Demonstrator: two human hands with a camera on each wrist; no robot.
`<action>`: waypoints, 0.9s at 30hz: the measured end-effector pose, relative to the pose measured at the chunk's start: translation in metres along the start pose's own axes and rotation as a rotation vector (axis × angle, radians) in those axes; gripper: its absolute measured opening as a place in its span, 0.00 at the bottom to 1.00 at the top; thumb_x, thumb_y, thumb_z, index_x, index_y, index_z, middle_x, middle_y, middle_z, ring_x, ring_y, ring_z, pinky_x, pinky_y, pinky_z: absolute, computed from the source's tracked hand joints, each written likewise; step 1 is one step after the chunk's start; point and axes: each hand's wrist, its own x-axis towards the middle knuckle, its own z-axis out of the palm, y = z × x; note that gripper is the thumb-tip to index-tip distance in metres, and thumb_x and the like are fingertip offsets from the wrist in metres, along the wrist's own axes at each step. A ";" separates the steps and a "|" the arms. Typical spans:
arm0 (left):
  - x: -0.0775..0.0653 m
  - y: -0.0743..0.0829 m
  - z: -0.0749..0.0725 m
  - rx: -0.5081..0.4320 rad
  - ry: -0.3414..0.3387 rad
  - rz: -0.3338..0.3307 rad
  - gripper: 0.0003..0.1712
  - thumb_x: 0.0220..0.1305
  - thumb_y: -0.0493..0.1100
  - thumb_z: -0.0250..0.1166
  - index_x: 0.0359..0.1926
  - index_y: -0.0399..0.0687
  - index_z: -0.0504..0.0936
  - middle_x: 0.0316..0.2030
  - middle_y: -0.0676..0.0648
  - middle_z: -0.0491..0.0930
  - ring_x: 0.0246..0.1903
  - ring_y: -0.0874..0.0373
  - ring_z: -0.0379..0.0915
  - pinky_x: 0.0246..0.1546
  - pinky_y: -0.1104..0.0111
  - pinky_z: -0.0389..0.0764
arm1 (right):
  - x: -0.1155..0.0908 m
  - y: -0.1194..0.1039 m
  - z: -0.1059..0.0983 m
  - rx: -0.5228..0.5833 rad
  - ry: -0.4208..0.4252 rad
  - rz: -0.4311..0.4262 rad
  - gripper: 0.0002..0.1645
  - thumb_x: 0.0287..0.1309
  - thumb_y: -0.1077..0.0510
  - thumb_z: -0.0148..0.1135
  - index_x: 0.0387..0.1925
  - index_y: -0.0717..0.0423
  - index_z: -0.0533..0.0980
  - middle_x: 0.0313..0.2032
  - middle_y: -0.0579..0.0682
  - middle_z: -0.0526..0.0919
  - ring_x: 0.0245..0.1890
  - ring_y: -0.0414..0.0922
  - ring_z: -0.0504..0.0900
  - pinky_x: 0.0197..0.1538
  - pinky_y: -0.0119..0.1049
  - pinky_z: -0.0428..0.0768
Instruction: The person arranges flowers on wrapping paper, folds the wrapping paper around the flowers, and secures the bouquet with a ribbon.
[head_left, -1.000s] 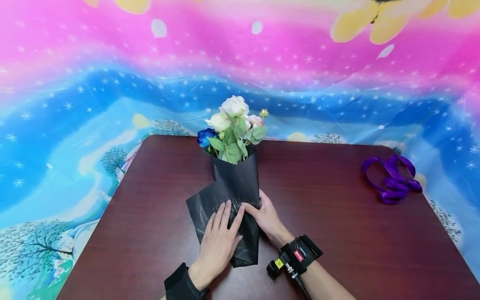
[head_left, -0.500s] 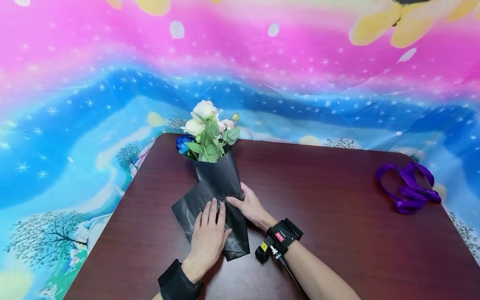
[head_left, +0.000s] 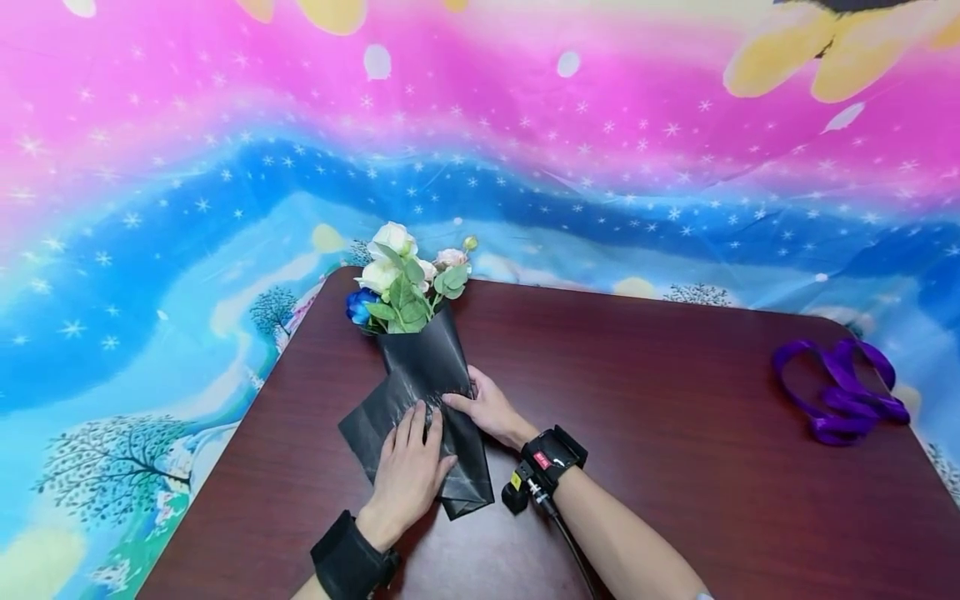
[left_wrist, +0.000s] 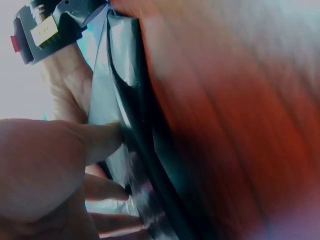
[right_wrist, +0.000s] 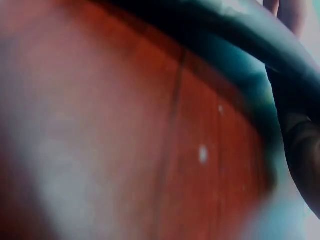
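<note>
A bouquet of white, pale pink and blue flowers with green leaves (head_left: 405,304) lies on the table, wrapped in black paper (head_left: 422,358). One corner of the paper juts out to the left, and its middle is creased. My left hand (head_left: 407,475) rests on the lower part with its fingers stretched out. From the right side, my right hand (head_left: 497,414) grips the wrapped stems, thumb on top and the other fingers mostly hidden behind the paper's edge. The left wrist view shows the folded paper edge (left_wrist: 125,55) close to the left thumb (left_wrist: 100,142).
A loosely looped purple ribbon (head_left: 862,406) lies near the right edge of the brown table (head_left: 637,400). Behind the table hangs a colourful printed cloth (head_left: 525,167). A cable (head_left: 573,546) runs from the right wrist's camera along the forearm.
The head view has swung to the right, so the bouquet and both hands appear further left. The bouquet's flower end leans more to the left. Both hands keep their places on the paper.
</note>
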 end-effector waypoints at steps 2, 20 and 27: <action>0.002 -0.002 -0.001 -0.032 -0.027 -0.002 0.37 0.57 0.52 0.69 0.60 0.33 0.72 0.60 0.31 0.67 0.59 0.38 0.64 0.51 0.45 0.70 | 0.001 0.000 -0.001 -0.008 0.007 0.008 0.25 0.61 0.67 0.60 0.57 0.68 0.66 0.49 0.63 0.79 0.42 0.44 0.80 0.45 0.36 0.78; 0.005 -0.011 -0.001 -0.026 -0.210 -0.051 0.36 0.62 0.59 0.62 0.64 0.43 0.71 0.63 0.34 0.64 0.60 0.38 0.61 0.50 0.47 0.71 | -0.005 -0.020 -0.001 -1.079 0.329 -0.138 0.32 0.63 0.50 0.61 0.65 0.54 0.66 0.56 0.55 0.70 0.50 0.53 0.73 0.42 0.47 0.76; 0.003 -0.011 -0.004 -0.026 -0.170 -0.080 0.36 0.60 0.59 0.64 0.63 0.43 0.72 0.60 0.27 0.64 0.58 0.31 0.63 0.47 0.46 0.73 | -0.005 -0.026 -0.003 -1.365 0.064 -0.209 0.26 0.65 0.56 0.57 0.63 0.58 0.71 0.64 0.54 0.69 0.63 0.53 0.66 0.61 0.44 0.67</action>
